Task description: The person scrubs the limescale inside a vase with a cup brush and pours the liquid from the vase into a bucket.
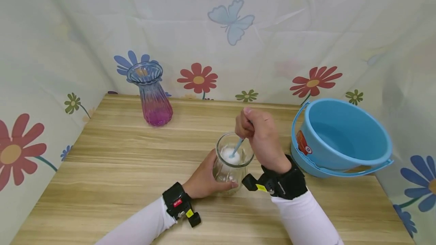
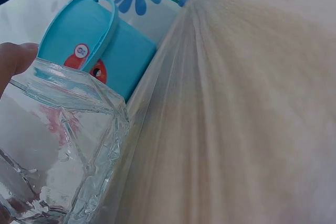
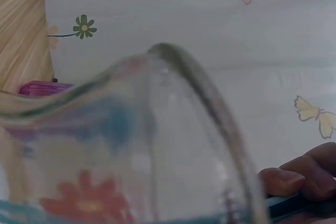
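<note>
A clear glass vase with a wide rim stands near the middle of the table, mouth up and tilted slightly. My left hand grips its lower side, the thumb across the front. My right hand is curled around the thin blue handle of a cleaning brush, above the rim. The brush slants down into the vase, where its round white head sits inside. Ribbed glass of the vase fills the lower left of the left wrist view; its blurred rim crosses the right wrist view, with my right fingers at the edge.
A second vase, blue fading to purple, stands at the back left of the wooden table. To the right is a light blue bucket with its handle hanging down. Flower-printed curtain encloses the table's back and sides.
</note>
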Tool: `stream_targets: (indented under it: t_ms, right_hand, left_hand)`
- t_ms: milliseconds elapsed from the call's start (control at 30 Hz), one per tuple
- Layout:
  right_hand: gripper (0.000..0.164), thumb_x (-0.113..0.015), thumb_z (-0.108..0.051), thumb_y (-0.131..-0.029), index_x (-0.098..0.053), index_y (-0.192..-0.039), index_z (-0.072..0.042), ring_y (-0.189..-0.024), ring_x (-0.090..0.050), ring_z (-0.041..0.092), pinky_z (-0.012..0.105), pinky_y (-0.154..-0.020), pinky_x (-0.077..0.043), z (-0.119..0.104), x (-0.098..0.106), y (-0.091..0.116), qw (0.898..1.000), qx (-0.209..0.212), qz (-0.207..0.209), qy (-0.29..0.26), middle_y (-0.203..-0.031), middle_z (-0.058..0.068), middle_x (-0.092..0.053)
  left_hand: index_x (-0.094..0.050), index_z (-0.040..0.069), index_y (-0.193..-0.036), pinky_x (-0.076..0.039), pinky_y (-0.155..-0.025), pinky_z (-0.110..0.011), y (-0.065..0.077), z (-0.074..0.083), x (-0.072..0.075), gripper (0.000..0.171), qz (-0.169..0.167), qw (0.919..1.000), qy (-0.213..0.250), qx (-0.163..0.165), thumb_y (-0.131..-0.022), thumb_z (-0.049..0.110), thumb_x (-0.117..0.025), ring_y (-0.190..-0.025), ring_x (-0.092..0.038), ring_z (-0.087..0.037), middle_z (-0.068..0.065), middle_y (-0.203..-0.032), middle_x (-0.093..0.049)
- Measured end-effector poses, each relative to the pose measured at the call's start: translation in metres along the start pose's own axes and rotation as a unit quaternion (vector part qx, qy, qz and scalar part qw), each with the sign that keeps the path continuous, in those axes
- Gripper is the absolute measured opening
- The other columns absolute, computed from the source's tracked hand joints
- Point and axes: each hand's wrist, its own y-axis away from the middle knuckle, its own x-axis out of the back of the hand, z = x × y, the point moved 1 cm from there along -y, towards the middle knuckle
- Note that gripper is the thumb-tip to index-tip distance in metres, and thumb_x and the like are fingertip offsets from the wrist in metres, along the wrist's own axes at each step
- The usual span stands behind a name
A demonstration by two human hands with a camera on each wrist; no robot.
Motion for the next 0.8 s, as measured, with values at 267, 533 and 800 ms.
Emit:
stream_targets:
  t_ms: [267,533,800]
  right_hand:
    - [0.045,-0.026,-0.016,-0.106,-0.026,-0.062,-0.008,-0.050,-0.024,0.025,0.032,-0.053,-0.023,0.017,-0.001,0.001,0.996,-0.032,-0.027,0.077,-0.058,0.002,-0.022]
    - [0.048,-0.030,-0.021,-0.106,-0.029,-0.061,-0.007,-0.052,-0.027,0.027,0.030,-0.056,-0.026,0.022,-0.002,0.002,0.990,-0.060,-0.041,0.123,-0.059,0.006,-0.024]
    - [0.052,-0.031,-0.026,-0.106,-0.031,-0.060,-0.004,-0.052,-0.027,0.025,0.029,-0.055,-0.027,0.024,-0.004,-0.001,0.984,-0.088,-0.046,0.146,-0.058,0.008,-0.025]
  left_hand:
    - [-0.028,0.017,-0.146,-0.040,-0.103,-0.048,-0.003,-0.022,-0.005,0.097,0.000,1.0000,-0.004,-0.007,-0.071,0.036,-0.086,-0.119,-0.045,-0.011,0.007,-0.131,-0.047]
    - [-0.027,0.033,-0.144,-0.040,-0.103,-0.044,-0.006,-0.041,-0.008,0.095,-0.006,0.9998,-0.018,-0.007,-0.069,0.048,-0.084,-0.119,-0.044,-0.010,0.010,-0.132,-0.046]
    - [-0.026,0.035,-0.145,-0.038,-0.104,-0.046,-0.006,-0.039,-0.006,0.096,-0.006,0.9997,-0.020,-0.012,-0.070,0.044,-0.085,-0.122,-0.042,-0.010,0.010,-0.134,-0.046]
